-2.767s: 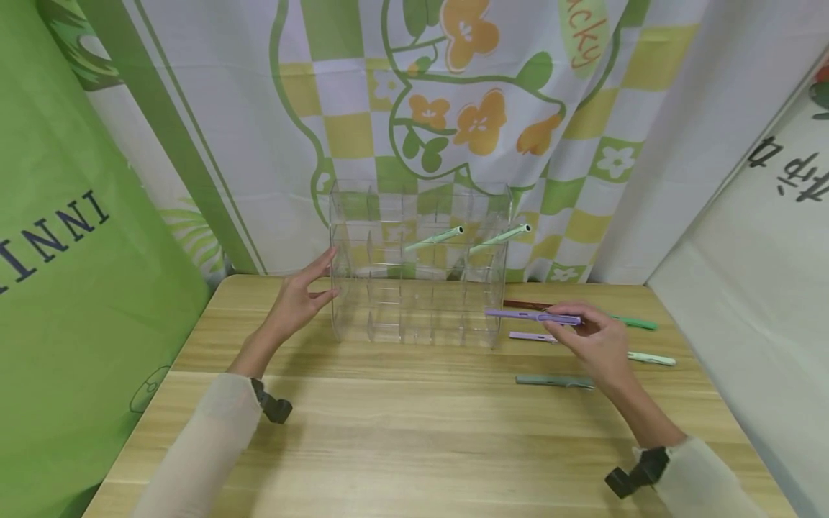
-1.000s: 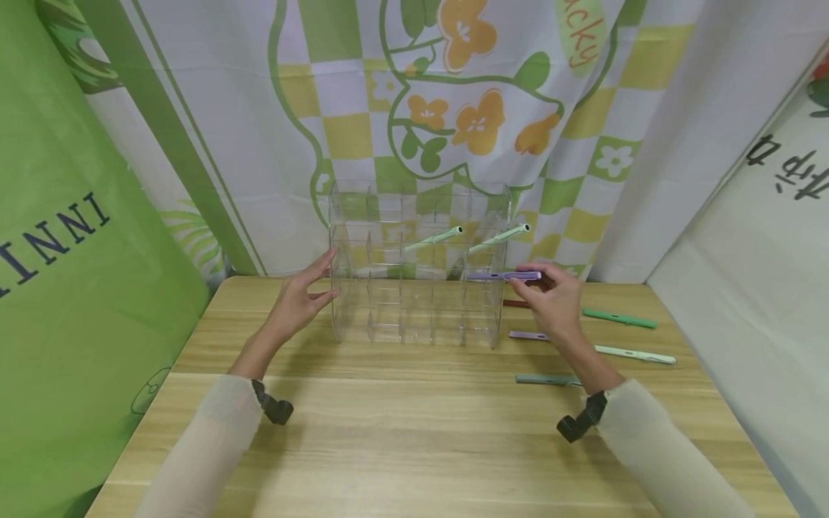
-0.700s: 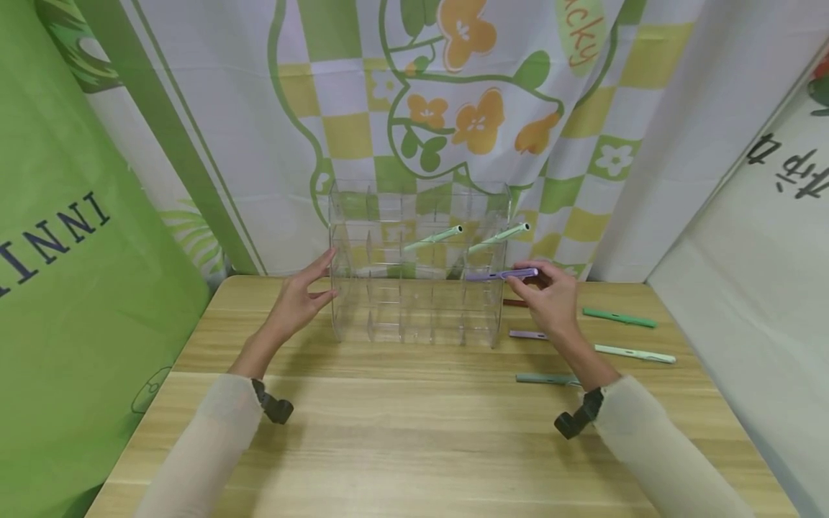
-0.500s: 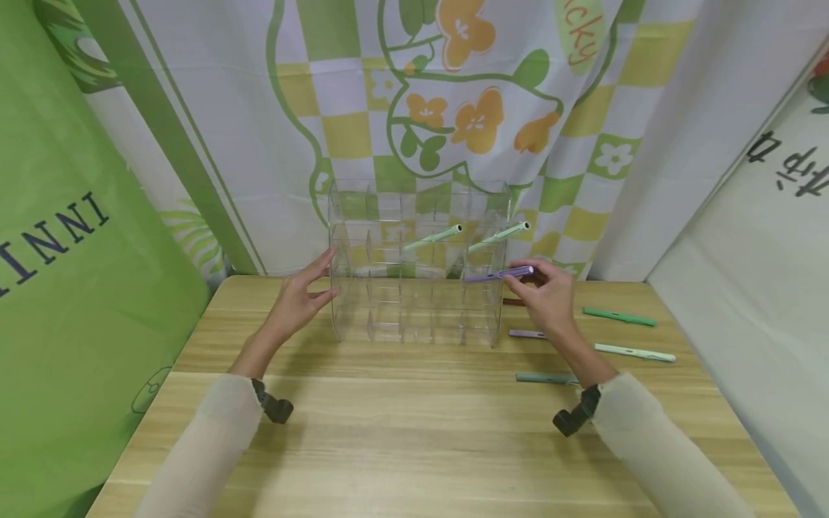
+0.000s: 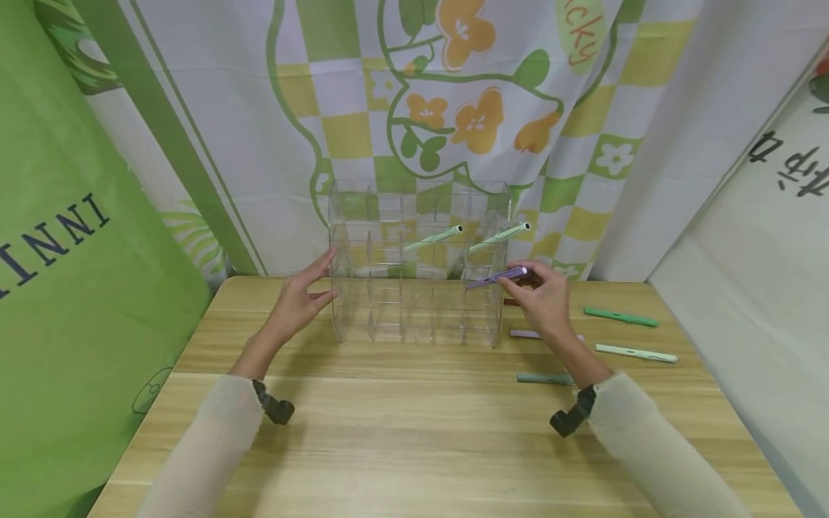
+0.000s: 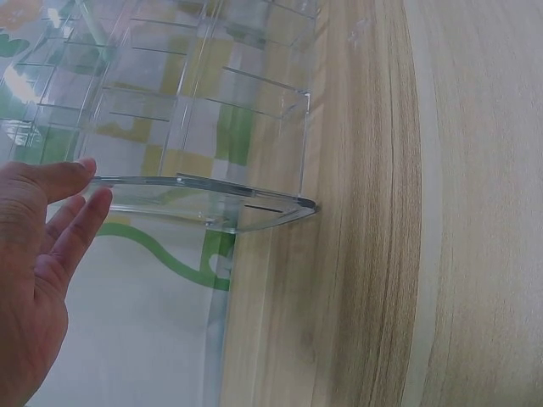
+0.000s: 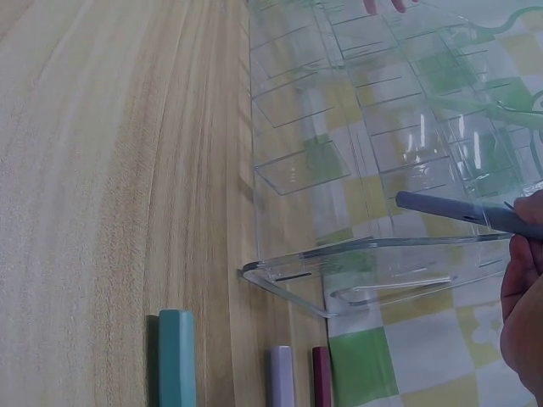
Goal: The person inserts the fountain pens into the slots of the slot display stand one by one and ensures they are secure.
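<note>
Purple marks out the pen (image 5: 486, 280) that we see pinched between the thumb and fingers of the right hand (image 5: 545, 296), at the right end of the clear organiser (image 5: 417, 327). We find it tilted, its held end higher, its free end pointing left at the rightmost column, one row below a pale green pen (image 5: 499, 237) that juts from its compartment. We cannot tell whether the purple tip is already inside or just in front. A second pale green pen (image 5: 434, 237) leans out of the middle column, in the same row as the first.

On the other side we see the left hand (image 5: 294, 302) with thumb and fingers extended and spread, their tips touching the organiser's left wall.

To the right of the organiser, five more pens lie on the wooden table (image 5: 414, 432): a dark red one (image 5: 511, 302), mostly hidden by the right hand; a lilac one (image 5: 523, 334) and a teal one (image 5: 542, 378), both partly behind the hand or wrist; and, farther right, a bright green one (image 5: 620, 317) and a mint one (image 5: 637, 353). Behind the table we have a curtain (image 5: 479, 43) with checks and orange flowers
</note>
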`<state>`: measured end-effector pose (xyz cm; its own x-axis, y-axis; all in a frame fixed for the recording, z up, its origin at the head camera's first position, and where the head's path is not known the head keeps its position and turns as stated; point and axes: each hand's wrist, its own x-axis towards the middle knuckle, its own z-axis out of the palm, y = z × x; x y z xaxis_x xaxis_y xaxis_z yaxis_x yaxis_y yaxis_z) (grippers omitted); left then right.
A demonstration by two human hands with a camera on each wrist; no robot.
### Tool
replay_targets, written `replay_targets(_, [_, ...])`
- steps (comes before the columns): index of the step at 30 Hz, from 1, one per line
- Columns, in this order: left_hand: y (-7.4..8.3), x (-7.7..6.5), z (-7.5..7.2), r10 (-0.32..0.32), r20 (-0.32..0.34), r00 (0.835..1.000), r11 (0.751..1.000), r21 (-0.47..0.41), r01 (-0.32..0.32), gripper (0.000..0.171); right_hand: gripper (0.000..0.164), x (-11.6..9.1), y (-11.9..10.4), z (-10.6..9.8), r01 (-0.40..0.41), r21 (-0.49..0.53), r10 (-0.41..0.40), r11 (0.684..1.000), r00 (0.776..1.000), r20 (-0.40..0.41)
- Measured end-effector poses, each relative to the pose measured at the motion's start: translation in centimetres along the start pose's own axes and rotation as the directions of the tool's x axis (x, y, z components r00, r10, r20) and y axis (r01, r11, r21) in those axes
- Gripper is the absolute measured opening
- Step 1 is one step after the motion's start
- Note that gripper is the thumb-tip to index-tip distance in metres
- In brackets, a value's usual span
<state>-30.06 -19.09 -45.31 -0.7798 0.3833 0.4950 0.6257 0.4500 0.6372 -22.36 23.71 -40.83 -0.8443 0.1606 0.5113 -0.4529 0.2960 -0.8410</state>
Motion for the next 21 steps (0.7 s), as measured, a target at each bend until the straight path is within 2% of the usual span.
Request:
replay_targets(9, [-0.05,-0.06,0.00,-0.010,-0.002,1.000,1.000,-0.008,0.010,0.088,0.029,0.00,-0.32,0.04,-0.044,-0.031,0.045,0.999,0.999,0.012])
replay_targets(21, [0.10,-0.10,0.02,0.004,-0.004,1.000,1.000,-0.024,-0.004,0.087,0.035,0.03,-0.27,-0.23,-0.031,-0.028,0.031,0.999,0.999,0.008])
